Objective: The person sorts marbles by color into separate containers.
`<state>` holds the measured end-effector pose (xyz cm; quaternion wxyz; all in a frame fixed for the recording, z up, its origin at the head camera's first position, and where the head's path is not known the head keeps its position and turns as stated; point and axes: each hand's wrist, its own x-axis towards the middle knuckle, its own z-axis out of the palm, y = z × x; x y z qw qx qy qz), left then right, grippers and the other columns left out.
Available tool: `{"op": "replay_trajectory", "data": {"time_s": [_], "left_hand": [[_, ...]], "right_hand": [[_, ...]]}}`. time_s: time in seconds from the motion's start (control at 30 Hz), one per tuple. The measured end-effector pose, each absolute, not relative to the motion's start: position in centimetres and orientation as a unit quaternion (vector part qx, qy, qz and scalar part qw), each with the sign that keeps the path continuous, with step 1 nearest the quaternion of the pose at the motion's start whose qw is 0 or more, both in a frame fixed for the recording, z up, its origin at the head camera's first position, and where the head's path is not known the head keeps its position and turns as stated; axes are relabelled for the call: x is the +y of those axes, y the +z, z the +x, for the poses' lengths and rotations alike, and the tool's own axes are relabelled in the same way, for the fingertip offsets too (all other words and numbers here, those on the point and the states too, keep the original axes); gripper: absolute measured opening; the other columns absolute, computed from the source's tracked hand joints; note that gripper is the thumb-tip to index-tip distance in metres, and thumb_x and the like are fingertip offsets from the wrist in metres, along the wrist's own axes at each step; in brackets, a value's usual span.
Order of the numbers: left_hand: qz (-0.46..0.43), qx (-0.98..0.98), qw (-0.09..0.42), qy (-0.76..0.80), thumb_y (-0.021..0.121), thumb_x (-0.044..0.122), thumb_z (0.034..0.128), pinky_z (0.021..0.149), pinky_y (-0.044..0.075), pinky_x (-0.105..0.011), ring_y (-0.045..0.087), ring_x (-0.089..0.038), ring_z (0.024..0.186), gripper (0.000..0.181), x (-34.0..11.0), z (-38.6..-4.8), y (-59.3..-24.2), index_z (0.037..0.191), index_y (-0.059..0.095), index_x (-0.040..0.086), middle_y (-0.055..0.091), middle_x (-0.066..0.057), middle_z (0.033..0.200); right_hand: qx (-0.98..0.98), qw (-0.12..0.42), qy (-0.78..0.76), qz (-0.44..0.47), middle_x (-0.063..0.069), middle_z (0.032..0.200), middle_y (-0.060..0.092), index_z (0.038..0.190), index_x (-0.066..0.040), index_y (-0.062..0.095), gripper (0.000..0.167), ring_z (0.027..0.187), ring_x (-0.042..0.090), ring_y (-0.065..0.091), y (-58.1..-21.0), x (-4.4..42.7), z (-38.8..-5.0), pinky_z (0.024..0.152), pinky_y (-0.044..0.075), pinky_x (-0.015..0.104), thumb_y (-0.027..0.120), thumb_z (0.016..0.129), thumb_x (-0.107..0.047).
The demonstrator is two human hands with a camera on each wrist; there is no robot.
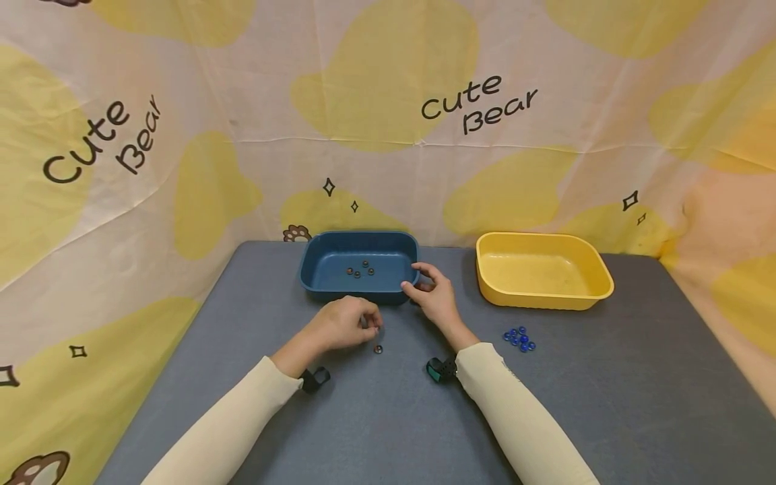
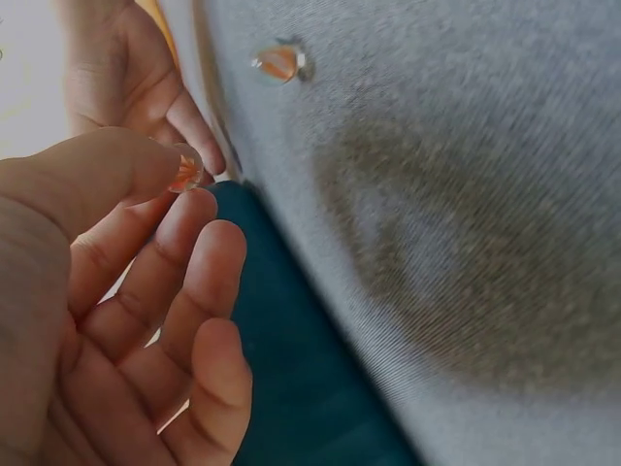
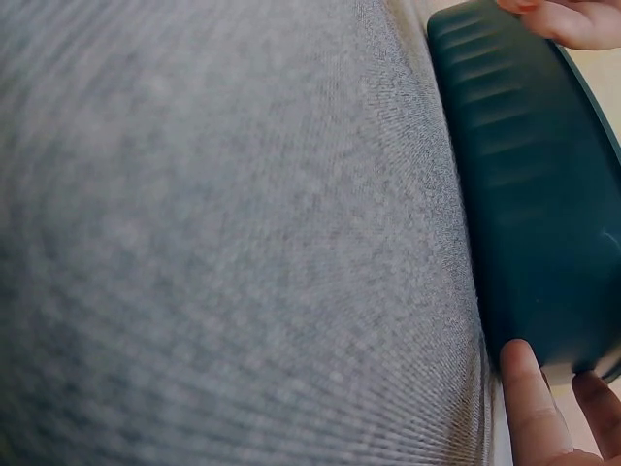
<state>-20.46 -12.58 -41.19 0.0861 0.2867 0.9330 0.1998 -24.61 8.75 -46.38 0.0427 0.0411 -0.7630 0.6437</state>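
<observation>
Between thumb and index finger, my left hand (image 1: pixel 344 325) (image 2: pixel 146 282) pinches a clear marble with an orange core (image 2: pixel 185 171), just in front of the blue bin (image 1: pixel 339 294) (image 3: pixel 534 184). A similar marble (image 1: pixel 378 349) (image 2: pixel 279 63) lies on the table close to that hand. Several brownish marbles (image 1: pixel 357 274) sit inside the blue bin. My right hand (image 1: pixel 438 301) (image 3: pixel 543 417) holds the bin's right end, with the thumb at the rim and fingertips against the outer wall.
A yellow bin (image 1: pixel 533 300) stands at the back right of the grey table (image 1: pixel 376 431). Several blue marbles (image 1: pixel 524 339) lie grouped in front of it. A patterned cloth (image 1: pixel 376 81) hangs behind the table.
</observation>
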Motion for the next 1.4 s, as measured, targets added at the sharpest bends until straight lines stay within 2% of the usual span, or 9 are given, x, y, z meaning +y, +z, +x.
{"op": "replay_trajectory", "data": {"time_s": [0.33,0.57,0.93,1.4], "left_hand": [[0.281,0.936,0.058,0.203,0.069,0.022,0.0850,0.064,0.047,-0.024,0.056,-0.001,0.070,0.006,-13.0,-21.2,-39.6,0.091,0.071,0.022,0.065,0.014,0.080],[0.256,0.944,0.038,0.205,0.069,0.023,0.0855,0.061,0.046,-0.025,0.056,-0.003,0.069,0.009,-13.4,-22.1,-38.5,0.093,0.073,0.020,0.066,0.012,0.081],[0.198,0.957,0.005,0.212,0.067,0.025,0.0863,0.066,0.048,-0.031,0.060,-0.009,0.075,0.011,-14.0,-25.2,-37.6,0.096,0.072,0.021,0.068,0.008,0.088],[0.146,0.965,0.043,0.213,0.065,0.023,0.0890,0.074,0.050,-0.036,0.063,-0.017,0.084,0.015,-14.2,-30.4,-38.5,0.101,0.071,0.017,0.070,0.001,0.096]], "right_hand": [[-0.763,0.040,0.643,0.041,0.018,0.135,0.056,0.129,-0.007,0.058,0.049,0.097,0.030,0.069,-46.4,8.7,-24.6,0.062,0.054,0.025,0.075,0.084,-0.017],[-0.765,0.039,0.642,0.041,0.017,0.135,0.056,0.129,-0.007,0.057,0.050,0.098,0.030,0.069,-46.5,8.7,-24.6,0.063,0.055,0.026,0.074,0.084,-0.018],[-0.765,0.037,0.642,0.040,0.015,0.134,0.056,0.129,-0.007,0.057,0.049,0.093,0.026,0.069,-46.3,8.7,-24.4,0.062,0.053,0.024,0.074,0.084,-0.018],[-0.763,0.034,0.644,0.045,0.016,0.135,0.055,0.130,-0.007,0.057,0.049,0.097,0.030,0.069,-46.5,9.0,-24.8,0.063,0.054,0.024,0.074,0.085,-0.016]]}}
